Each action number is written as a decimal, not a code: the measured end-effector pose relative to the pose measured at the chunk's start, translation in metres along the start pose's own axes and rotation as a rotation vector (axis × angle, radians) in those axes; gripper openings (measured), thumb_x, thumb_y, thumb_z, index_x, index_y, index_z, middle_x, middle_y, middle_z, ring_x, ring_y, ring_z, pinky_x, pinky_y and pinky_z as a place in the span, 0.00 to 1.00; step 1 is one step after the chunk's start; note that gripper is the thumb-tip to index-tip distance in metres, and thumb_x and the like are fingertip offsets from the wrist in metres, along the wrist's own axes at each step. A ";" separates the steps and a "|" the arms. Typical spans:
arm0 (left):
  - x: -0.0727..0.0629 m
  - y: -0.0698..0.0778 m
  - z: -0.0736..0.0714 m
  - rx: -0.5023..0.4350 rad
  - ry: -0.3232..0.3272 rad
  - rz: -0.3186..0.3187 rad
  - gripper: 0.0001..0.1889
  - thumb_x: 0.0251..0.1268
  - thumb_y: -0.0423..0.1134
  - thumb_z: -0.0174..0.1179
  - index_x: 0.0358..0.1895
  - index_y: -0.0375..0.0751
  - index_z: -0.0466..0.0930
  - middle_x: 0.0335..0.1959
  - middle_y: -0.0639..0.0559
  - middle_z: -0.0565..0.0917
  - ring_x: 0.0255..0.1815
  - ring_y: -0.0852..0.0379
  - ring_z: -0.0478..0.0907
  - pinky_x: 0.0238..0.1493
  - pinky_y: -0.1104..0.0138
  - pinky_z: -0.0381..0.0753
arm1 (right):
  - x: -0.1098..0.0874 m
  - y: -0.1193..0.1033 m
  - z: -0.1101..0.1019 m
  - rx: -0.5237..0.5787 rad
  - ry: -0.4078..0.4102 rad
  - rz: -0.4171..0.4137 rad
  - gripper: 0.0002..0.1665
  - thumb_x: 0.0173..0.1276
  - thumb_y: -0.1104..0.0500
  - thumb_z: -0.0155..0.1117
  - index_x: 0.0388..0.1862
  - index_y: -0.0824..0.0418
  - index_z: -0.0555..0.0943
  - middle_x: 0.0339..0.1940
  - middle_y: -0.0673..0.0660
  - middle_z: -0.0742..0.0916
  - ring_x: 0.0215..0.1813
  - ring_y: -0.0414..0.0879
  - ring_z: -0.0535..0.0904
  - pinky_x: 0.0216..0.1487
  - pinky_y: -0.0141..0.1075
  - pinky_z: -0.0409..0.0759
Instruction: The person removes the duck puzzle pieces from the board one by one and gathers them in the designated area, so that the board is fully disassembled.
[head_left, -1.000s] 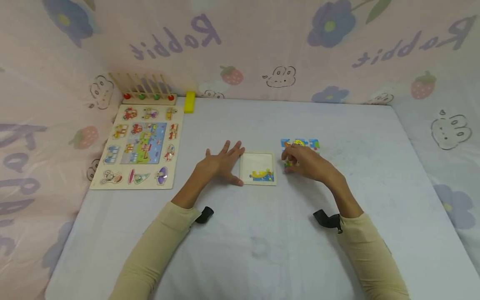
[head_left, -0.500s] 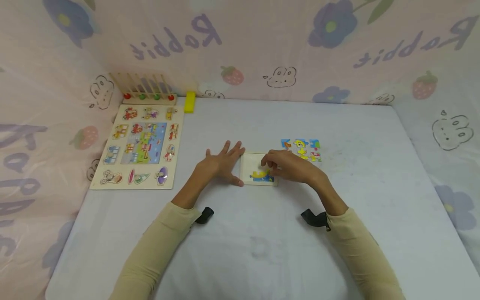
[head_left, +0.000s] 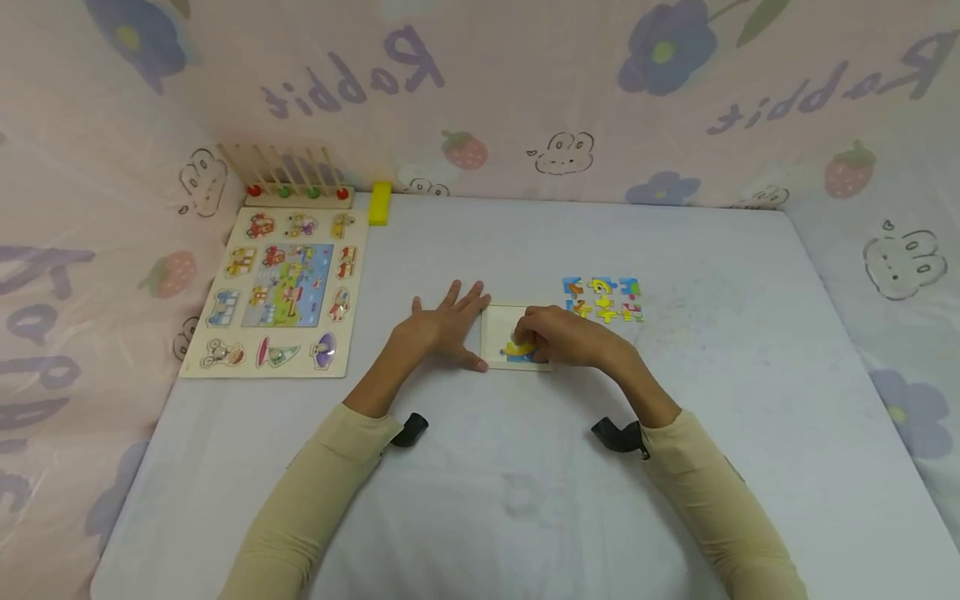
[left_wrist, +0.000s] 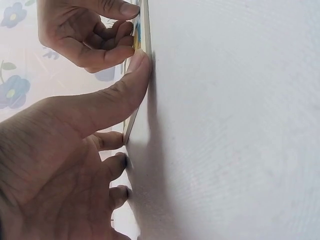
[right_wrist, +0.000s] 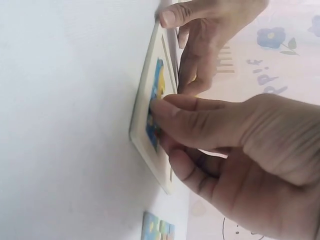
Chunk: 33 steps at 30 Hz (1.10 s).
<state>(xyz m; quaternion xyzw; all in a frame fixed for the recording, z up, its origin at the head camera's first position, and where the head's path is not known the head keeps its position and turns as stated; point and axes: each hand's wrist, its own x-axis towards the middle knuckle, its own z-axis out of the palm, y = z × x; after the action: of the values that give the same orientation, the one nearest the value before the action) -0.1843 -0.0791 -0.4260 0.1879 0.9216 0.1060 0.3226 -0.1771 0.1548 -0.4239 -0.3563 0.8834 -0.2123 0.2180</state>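
Note:
A small square wooden puzzle tray [head_left: 497, 323] lies in front of me. Joined blue and yellow puzzle pieces [head_left: 516, 356] fill part of its near side. My left hand [head_left: 437, 330] rests flat with fingers spread, its thumb and forefinger against the tray's left edge. Over the tray's right half, my right hand [head_left: 572, 335] has thumb and fingertips pinched together at the pieces. The puzzle piece in that pinch is mostly hidden by the fingers. In the right wrist view the thumb [right_wrist: 167, 112] touches the blue part of the picture.
Several loose puzzle pieces [head_left: 605, 314] lie in rows beyond my right hand. At the back left are a large picture puzzle board [head_left: 197, 360], a peg rack [head_left: 300, 198] with red and green beads, and a yellow block [head_left: 380, 204]. Printed curtains edge the white table.
My right hand has moved left from the loose pieces to the tray, carrying a puzzle piece, and come down onto the filled part. The left hand has stayed put.

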 end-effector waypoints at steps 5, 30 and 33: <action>0.002 0.001 0.001 0.005 -0.003 0.008 0.63 0.60 0.63 0.72 0.87 0.55 0.35 0.89 0.58 0.27 0.90 0.47 0.23 0.80 0.26 0.37 | 0.000 0.003 0.003 0.021 0.012 0.004 0.19 0.61 0.75 0.74 0.50 0.67 0.83 0.45 0.59 0.87 0.45 0.49 0.79 0.57 0.45 0.84; 0.000 0.000 0.001 0.010 -0.003 0.002 0.63 0.61 0.63 0.72 0.87 0.54 0.35 0.88 0.57 0.26 0.90 0.47 0.22 0.80 0.25 0.37 | -0.006 0.000 0.007 -0.010 0.111 -0.083 0.12 0.66 0.73 0.71 0.37 0.61 0.77 0.32 0.53 0.79 0.40 0.46 0.74 0.45 0.36 0.75; 0.000 -0.001 0.001 0.016 0.003 -0.002 0.63 0.60 0.63 0.72 0.87 0.55 0.35 0.88 0.58 0.26 0.90 0.48 0.23 0.80 0.25 0.38 | -0.004 0.003 0.007 0.005 0.133 -0.123 0.11 0.67 0.74 0.68 0.36 0.60 0.78 0.31 0.52 0.81 0.38 0.45 0.73 0.44 0.36 0.74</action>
<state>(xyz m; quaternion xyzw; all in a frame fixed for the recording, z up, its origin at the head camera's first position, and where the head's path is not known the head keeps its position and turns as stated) -0.1843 -0.0795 -0.4269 0.1894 0.9231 0.0987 0.3199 -0.1723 0.1584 -0.4298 -0.3944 0.8719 -0.2506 0.1462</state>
